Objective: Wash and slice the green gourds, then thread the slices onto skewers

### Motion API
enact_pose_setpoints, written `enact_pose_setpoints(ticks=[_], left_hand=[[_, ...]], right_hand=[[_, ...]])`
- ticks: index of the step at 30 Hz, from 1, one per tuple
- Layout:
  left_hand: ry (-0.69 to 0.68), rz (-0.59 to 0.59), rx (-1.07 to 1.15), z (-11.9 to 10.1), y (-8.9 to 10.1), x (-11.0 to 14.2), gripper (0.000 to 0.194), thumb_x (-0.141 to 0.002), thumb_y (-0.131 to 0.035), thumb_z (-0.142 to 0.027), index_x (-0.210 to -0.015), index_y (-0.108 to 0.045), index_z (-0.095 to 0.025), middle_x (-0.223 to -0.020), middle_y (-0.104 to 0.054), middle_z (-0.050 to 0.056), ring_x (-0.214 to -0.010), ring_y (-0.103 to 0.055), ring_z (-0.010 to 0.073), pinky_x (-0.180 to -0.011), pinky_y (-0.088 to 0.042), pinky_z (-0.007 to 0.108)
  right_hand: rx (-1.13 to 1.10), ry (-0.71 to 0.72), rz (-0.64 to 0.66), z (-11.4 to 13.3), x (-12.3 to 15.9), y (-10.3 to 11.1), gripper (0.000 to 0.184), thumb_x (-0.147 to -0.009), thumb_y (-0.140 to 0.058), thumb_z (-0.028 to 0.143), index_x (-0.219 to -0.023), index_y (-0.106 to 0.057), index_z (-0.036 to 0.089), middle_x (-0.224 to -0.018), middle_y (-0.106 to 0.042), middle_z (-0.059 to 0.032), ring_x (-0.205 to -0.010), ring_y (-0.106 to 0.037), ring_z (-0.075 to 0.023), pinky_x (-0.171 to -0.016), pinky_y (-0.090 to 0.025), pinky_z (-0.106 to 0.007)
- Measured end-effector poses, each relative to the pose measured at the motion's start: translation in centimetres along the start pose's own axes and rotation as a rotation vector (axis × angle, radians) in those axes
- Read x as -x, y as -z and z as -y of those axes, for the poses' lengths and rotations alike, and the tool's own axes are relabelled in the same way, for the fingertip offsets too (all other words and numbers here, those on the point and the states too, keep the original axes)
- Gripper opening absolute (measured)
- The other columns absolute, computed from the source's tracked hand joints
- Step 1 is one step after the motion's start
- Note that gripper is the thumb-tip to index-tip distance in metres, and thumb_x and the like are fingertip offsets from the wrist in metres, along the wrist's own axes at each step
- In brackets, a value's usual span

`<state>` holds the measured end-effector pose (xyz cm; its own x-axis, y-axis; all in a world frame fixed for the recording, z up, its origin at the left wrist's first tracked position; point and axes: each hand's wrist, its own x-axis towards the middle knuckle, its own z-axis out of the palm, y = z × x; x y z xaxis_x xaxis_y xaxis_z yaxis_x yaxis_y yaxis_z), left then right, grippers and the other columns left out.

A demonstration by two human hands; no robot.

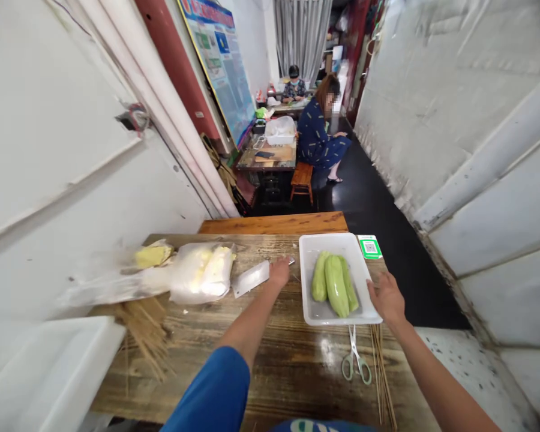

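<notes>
Pale walls (436, 90) flank the wooden table (288, 360) and tray (326, 243).

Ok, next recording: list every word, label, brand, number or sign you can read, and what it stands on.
No text is clear enough to quote.
Blue poster: heading and body are too blurred to read.
Green QR card: lettering is too small to read.
Blue shirt: pale markings, cut off at the bottom edge; I can't tell what they say.
</notes>
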<state>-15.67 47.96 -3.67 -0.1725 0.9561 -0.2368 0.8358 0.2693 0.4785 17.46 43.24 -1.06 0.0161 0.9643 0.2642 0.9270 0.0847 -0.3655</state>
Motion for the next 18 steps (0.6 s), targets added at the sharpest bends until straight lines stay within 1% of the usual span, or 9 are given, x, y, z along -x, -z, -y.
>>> enact_pose_setpoints(ticks=[1,3,5,6,9,12,14,16,18], left_hand=[[-0.010,0.005,-0.040,0.4,-0.2,-0.2,0.044,-0.084,-0.042,-0.010,-0.126,-0.049,-0.020,-0.121,-0.057,0.013,-0.119,-0.043,0.0260,-0.103,-0.025,0.046],[-0.031,0.010,-0.107,1.0,-0.4,-0.3,0.039,-0.085,-0.039,-0.009,-0.120,-0.053,-0.018,-0.111,-0.062,0.013,-0.112,-0.049,0.0254,-0.100,-0.029,0.047],[-0.045,-0.008,-0.158,1.3,-0.1,-0.1,0.031,-0.086,-0.038,-0.010,-0.110,-0.057,-0.015,-0.103,-0.063,0.014,-0.107,-0.051,0.0260,-0.096,-0.034,0.047],[-0.050,-0.028,-0.179,1.2,0.4,-0.1,0.028,-0.086,-0.037,-0.010,-0.106,-0.058,-0.013,-0.101,-0.063,0.015,-0.106,-0.052,0.0270,-0.093,-0.036,0.047],[-0.070,-0.127,-0.216,0.4,3.5,0.2,0.026,-0.088,-0.034,-0.010,-0.102,-0.055,-0.006,-0.100,-0.059,0.021,-0.102,-0.052,0.0301,-0.085,-0.041,0.047],[-0.162,-0.235,-0.207,-1.9,7.6,1.8,0.026,-0.087,-0.038,-0.013,-0.110,-0.048,-0.006,-0.101,-0.057,0.020,-0.099,-0.052,0.0283,-0.084,-0.042,0.045],[-0.316,-0.304,-0.181,-3.8,10.0,4.5,0.027,-0.088,-0.041,-0.018,-0.113,-0.046,-0.010,-0.104,-0.056,0.017,-0.101,-0.051,0.0256,-0.088,-0.041,0.043],[-0.533,-0.348,-0.149,-5.7,11.3,8.2,0.023,-0.089,-0.041,-0.022,-0.110,-0.048,-0.018,-0.106,-0.055,0.011,-0.101,-0.050,0.0222,-0.090,-0.040,0.039],[-0.927,-0.426,-0.097,-7.6,11.5,12.2,0.017,-0.088,-0.041,-0.021,-0.098,-0.054,-0.020,-0.094,-0.058,0.010,-0.090,-0.053,0.0215,-0.081,-0.044,0.039]], right_hand=[[-0.053,0.014,-0.029,1.3,1.5,0.6,0.043,-0.086,-0.038,0.040,-0.111,-0.057,0.010,-0.122,-0.053,-0.0203,-0.109,-0.053,-0.0273,-0.086,-0.045,-0.038],[-0.201,0.040,0.010,4.0,4.7,1.5,0.041,-0.086,-0.040,0.040,-0.111,-0.056,0.012,-0.125,-0.051,-0.0191,-0.105,-0.054,-0.0265,-0.088,-0.045,-0.041],[-0.376,0.005,0.161,6.6,7.7,2.1,0.038,-0.085,-0.043,0.040,-0.111,-0.057,0.015,-0.125,-0.051,-0.0174,-0.098,-0.057,-0.0259,-0.091,-0.043,-0.044],[-0.490,-0.062,0.259,7.8,9.0,2.3,0.037,-0.084,-0.044,0.041,-0.110,-0.057,0.017,-0.122,-0.053,-0.0163,-0.095,-0.057,-0.0258,-0.093,-0.041,-0.045],[-0.798,-0.294,0.548,10.7,11.4,2.7,0.035,-0.079,-0.052,0.049,-0.093,-0.063,0.020,-0.097,-0.064,-0.0121,-0.084,-0.060,-0.0265,-0.087,-0.043,-0.045],[-0.953,-0.386,0.727,13.3,11.3,3.5,0.046,-0.082,-0.042,0.059,-0.082,-0.063,0.018,-0.083,-0.068,-0.0104,-0.074,-0.064,-0.0247,-0.070,-0.051,-0.040],[-1.170,-0.461,0.868,15.0,10.1,4.5,0.055,-0.087,-0.030,0.060,-0.091,-0.063,0.017,-0.094,-0.069,-0.0119,-0.079,-0.066,-0.0222,-0.070,-0.052,-0.036],[-1.606,-0.593,1.045,16.6,8.4,5.7,0.059,-0.087,-0.030,0.061,-0.101,-0.062,0.014,-0.104,-0.067,-0.0134,-0.092,-0.064,-0.0210,-0.081,-0.048,-0.035],[-1.950,-0.672,1.039,17.6,6.9,6.8,0.057,-0.085,-0.036,0.061,-0.101,-0.062,0.013,-0.099,-0.067,-0.0114,-0.092,-0.063,-0.0196,-0.084,-0.047,-0.034]])
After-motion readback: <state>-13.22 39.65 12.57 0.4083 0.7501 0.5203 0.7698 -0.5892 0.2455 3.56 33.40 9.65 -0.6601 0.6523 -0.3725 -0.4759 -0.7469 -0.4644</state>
